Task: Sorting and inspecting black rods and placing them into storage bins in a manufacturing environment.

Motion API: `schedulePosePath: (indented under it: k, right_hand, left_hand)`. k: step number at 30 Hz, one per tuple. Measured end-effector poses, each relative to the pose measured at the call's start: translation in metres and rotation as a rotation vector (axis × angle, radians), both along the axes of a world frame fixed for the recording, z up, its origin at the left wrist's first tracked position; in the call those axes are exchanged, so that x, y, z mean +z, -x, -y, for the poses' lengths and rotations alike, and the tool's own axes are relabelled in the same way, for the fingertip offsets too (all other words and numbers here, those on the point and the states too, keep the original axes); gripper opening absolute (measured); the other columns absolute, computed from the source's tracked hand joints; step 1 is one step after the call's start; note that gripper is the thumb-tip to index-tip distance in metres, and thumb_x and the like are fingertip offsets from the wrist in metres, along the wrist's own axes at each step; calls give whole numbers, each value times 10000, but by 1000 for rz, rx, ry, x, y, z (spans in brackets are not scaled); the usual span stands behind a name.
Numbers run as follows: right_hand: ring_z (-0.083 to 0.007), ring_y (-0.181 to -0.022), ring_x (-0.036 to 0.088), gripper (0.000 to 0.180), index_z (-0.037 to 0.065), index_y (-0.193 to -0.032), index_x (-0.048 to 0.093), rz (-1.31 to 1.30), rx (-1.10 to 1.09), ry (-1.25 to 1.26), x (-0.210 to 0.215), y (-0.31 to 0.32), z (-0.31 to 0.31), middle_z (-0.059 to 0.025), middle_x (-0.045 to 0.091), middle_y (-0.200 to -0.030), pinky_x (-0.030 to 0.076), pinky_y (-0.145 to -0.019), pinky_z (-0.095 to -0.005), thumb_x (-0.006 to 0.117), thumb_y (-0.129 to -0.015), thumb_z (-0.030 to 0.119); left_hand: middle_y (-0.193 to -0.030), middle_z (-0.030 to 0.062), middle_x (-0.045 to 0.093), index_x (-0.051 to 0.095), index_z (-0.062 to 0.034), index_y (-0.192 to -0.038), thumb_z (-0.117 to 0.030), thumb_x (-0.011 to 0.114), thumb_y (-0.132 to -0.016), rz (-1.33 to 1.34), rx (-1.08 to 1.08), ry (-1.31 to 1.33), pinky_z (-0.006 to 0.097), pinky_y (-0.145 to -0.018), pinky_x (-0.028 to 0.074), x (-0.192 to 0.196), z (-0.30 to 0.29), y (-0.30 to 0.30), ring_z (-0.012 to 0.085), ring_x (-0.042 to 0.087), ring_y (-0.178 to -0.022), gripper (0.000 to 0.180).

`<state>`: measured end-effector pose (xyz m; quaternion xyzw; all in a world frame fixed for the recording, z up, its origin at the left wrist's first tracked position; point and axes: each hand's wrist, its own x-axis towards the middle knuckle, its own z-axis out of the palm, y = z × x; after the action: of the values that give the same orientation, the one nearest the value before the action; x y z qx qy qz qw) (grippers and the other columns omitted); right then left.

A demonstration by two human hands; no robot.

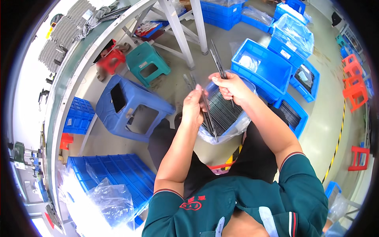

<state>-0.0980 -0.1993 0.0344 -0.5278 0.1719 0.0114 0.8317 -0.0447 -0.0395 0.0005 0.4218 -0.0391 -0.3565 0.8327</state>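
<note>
My left hand (pixel 193 103) is closed around a few long, thin dark rods (pixel 212 127), which slant down over a plastic-lined bin (pixel 245 121) between my knees. My right hand (pixel 233 87) also grips thin dark rods (pixel 216 59), with their upper ends pointing away from me. Both hands are above the bin, the right one slightly farther from me. Inside the bin, many similar dark rods (pixel 222 111) lie side by side. What kind of part the rods are is too small to tell.
A blue stool (pixel 138 103) with a black phone (pixel 117 98) on it stands to the left, a green stool (pixel 147 63) beyond it. Right of the bin are an open blue crate (pixel 258 75) and a crate of dark rods (pixel 291 113). Blue crates (pixel 114 173) stand at lower left.
</note>
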Motion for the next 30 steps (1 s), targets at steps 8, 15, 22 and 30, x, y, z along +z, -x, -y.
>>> schedulePosePath:
  k: [8,15,22,30]
  right_hand:
    - [-33,-362,294,257,83,-732,529,61,-152,105,-23,-3,6,73,365,-487,194,-348,-197,675,-817,277]
    - [-59,-344,247,277,109,-699,460,75,-712,44,-5,-21,100,66,300,-461,179,-321,-251,601,-850,293]
    - [-53,-374,301,314,92,-751,514,17,-186,107,-17,-8,32,44,381,-512,201,-341,-217,626,-848,369]
    - [-118,-580,475,373,-26,-733,581,0,13,966,-21,-16,-7,-79,524,-608,412,-552,-312,671,-795,331]
  left_hand:
    - [-561,-53,388,549,-55,-746,-324,549,-909,-9,-424,-105,200,-421,227,-3,9,22,47,278,-442,314]
    - [-683,-11,472,552,-49,-777,-334,565,-900,-101,-639,-76,217,-444,313,-1,-3,28,73,379,-500,310]
    - [-976,111,581,548,-37,-790,-366,518,-912,-15,-414,31,423,-766,537,0,0,11,277,623,-855,352]
    - [-805,50,525,580,-42,-813,-316,583,-885,-172,-479,203,321,-563,413,-9,-2,14,162,460,-628,283]
